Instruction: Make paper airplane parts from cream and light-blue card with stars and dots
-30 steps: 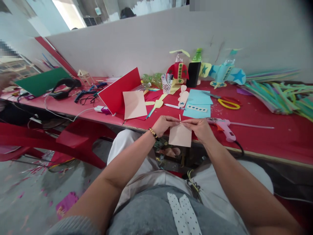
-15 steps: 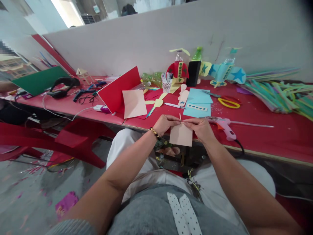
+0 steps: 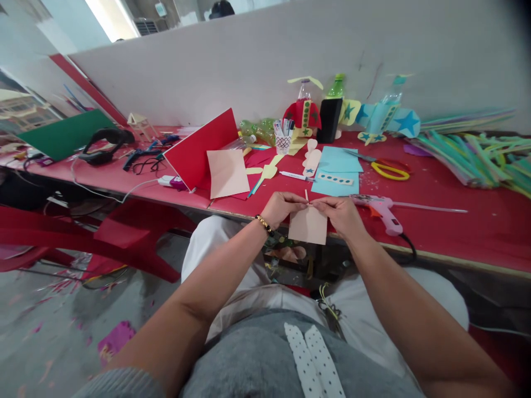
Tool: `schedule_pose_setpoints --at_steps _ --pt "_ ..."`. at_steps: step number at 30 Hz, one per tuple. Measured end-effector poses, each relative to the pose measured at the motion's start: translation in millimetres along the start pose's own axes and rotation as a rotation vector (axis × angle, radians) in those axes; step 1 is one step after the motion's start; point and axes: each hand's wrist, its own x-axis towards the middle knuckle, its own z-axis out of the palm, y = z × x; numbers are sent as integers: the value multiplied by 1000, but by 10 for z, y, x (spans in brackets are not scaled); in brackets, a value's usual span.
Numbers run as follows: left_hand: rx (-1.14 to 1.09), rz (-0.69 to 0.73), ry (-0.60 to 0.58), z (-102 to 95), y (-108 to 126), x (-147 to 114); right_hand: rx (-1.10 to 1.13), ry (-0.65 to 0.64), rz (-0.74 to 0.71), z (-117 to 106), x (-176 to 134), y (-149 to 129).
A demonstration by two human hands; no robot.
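Between my hands, at the table's front edge, hangs a pale peach sheet of paper. My left hand pinches its top edge from the left, and a beaded bracelet circles that wrist. My right hand pinches the same edge close beside it. A thin pale strip sticks up between the fingertips; how it joins the sheet is hidden. Just right of my right hand lies a pink glue gun with a clear glue stick in its back. Light blue paper lies beyond my hands.
Yellow-handled scissors, a white pen and a cup of markers lie or stand farther back. Decorated bottles line the wall. A red board leans at left, with another peach sheet before it. Colourful strips pile up right.
The view has shifted slightly. Both hands keep their pinch on the peach paper, with almost no visible movement.
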Motion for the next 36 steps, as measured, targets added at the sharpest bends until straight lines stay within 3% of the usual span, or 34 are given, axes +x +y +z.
schedule_pose_setpoints --at_steps 11,20,36 --pt "22 48 31 16 -20 1 3 -64 37 -7 12 0" --pt "48 50 -3 18 10 -31 32 -24 45 -7 -6 29" --pt "72 82 38 6 -48 5 80 8 35 8 18 61"
